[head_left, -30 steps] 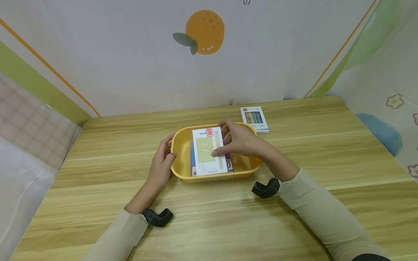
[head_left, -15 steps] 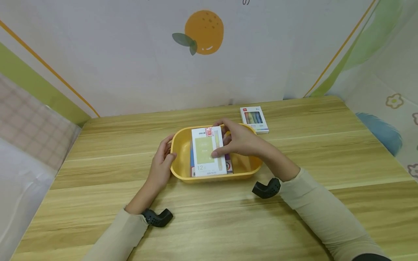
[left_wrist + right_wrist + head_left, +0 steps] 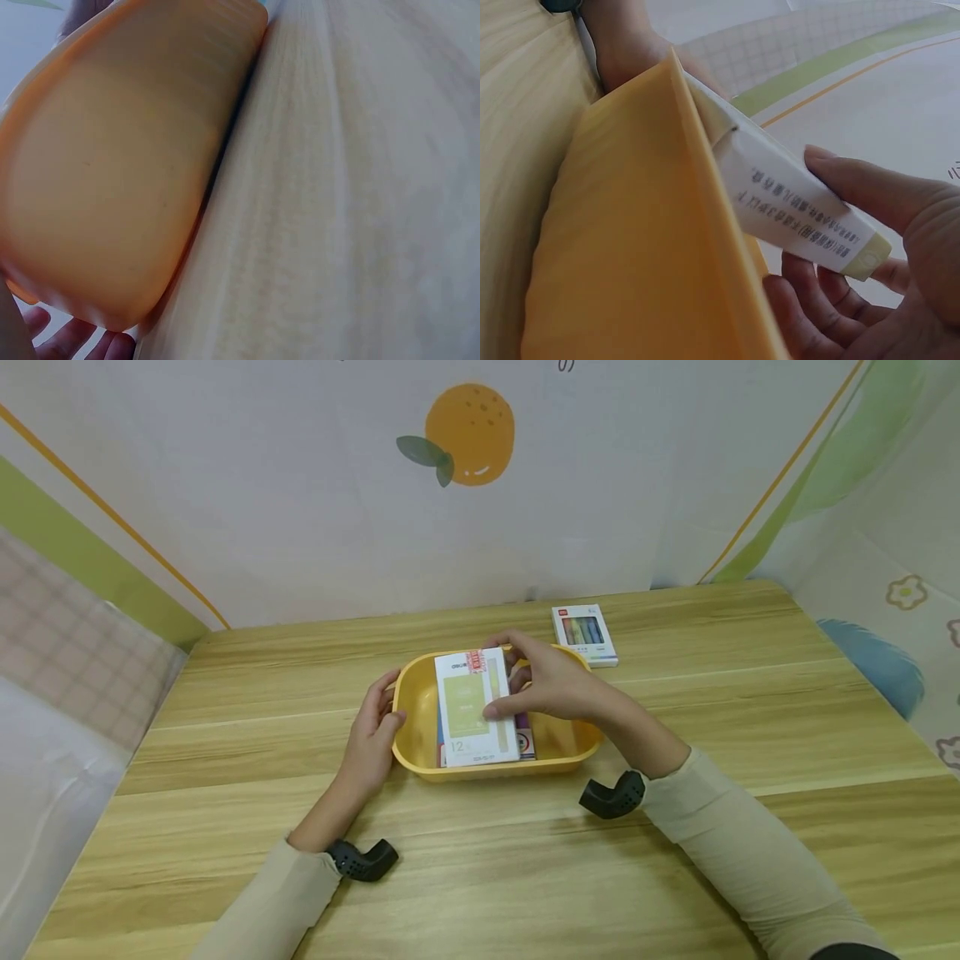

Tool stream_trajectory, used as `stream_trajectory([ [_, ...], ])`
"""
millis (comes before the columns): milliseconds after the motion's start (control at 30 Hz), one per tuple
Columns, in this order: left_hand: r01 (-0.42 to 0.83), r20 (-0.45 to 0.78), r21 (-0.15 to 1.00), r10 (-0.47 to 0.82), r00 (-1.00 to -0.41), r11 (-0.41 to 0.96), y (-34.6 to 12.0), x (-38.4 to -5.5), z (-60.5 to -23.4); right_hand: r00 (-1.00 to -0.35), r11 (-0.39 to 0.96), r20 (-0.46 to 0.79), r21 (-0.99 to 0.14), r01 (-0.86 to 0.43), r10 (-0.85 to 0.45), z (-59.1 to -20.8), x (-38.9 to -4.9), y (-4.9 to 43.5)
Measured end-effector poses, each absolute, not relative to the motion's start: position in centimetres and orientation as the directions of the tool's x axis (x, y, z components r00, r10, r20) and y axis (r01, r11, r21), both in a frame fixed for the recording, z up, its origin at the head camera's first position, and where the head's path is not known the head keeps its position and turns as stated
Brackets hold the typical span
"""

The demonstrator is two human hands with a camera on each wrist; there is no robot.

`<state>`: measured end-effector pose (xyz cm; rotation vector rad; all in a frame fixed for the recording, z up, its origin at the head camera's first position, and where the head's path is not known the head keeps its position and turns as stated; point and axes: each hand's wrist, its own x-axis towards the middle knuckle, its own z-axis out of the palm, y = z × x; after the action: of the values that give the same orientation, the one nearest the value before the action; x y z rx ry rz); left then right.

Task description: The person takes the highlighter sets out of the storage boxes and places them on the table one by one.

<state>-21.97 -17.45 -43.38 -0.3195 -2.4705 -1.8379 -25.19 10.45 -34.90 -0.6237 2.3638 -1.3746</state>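
Observation:
My left hand (image 3: 370, 735) grips the left end of a yellow plastic basin (image 3: 416, 706), thumb over the rim and fingers outside. In the left wrist view, fingertips (image 3: 67, 339) show below the basin's outer wall (image 3: 112, 172). With thumb and fingers, my right hand (image 3: 553, 681) holds a white box (image 3: 465, 706) with a yellow-green label and "12" on it. The box leans in the basin, its upper end raised, as the right wrist view also shows. Under it lies a flat blue and purple package (image 3: 523, 739), mostly covered.
Behind the basin's right end lies a white box of coloured sticks (image 3: 585, 635). The wooden table (image 3: 480, 868) meets a printed cloth (image 3: 315, 510) at the back. Black wrist cameras (image 3: 365, 860) sit on both forearms.
The white box in my right hand has shifted slightly left over the basin. My left hand and the basin stay in place.

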Motion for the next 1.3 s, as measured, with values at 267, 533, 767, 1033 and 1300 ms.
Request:
stream_trajectory([
  [267,0.181,0.146,0.942,0.141,-0.979,0.282,-17.45,-22.02,-43.39,-0.830,0.391,-0.043,-0.894,-0.216,-0.556,-34.73,-25.02,10.57],
  [533,0.180,0.145,0.951,0.151,-0.978,0.251,-17.44,-21.97,-43.36,-0.791,0.324,-0.017,-0.917,-0.231,-0.612,-34.65,-24.98,10.51],
  [767,0.177,0.144,0.955,0.149,-0.978,0.239,-17.40,-21.94,-43.41,-0.779,0.304,0.003,-0.920,-0.249,-0.628,-34.66,-24.83,10.43],
  [1033,0.184,0.148,0.951,0.157,-0.976,0.248,-17.40,-21.94,-43.27,-0.760,0.276,0.029,-0.922,-0.271,-0.649,-34.84,-24.74,10.45],
  [1300,0.243,0.204,0.920,0.154,-0.967,0.307,-17.36,-21.85,-43.23,-0.759,0.256,0.032,-0.931,-0.259,-0.650,-35.11,-24.66,10.38],
])
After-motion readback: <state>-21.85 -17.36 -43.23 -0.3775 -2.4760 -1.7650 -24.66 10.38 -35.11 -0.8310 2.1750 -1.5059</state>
